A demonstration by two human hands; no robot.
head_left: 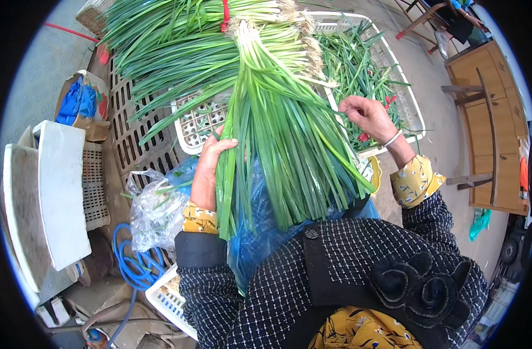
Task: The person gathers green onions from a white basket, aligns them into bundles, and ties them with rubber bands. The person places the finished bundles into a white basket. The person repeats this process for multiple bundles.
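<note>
A bunch of long green garlic chives or similar leafy stalks (288, 144) fans out over my lap, its pale root end at the top. My left hand (216, 157) holds the leaves at the bunch's left edge, thumb in front. On the right, my right hand (366, 115) pinches a single leaf pulled out sideways from the bunch. Beyond lie more bundles of stalks (179, 65) with stringy roots, the farthest bound by a red tie (225, 15). Blue plastic (259, 196) covers my lap beneath the leaves.
A white plastic crate (416, 104) at right holds loose leaves and red scraps. Left are clear plastic bags (155, 209), a coiled blue hose (135, 261), white foam boards (61, 192) and a slotted grate (126, 113). A person's leg (442, 41) shows at upper right, near a wooden cabinet (492, 113).
</note>
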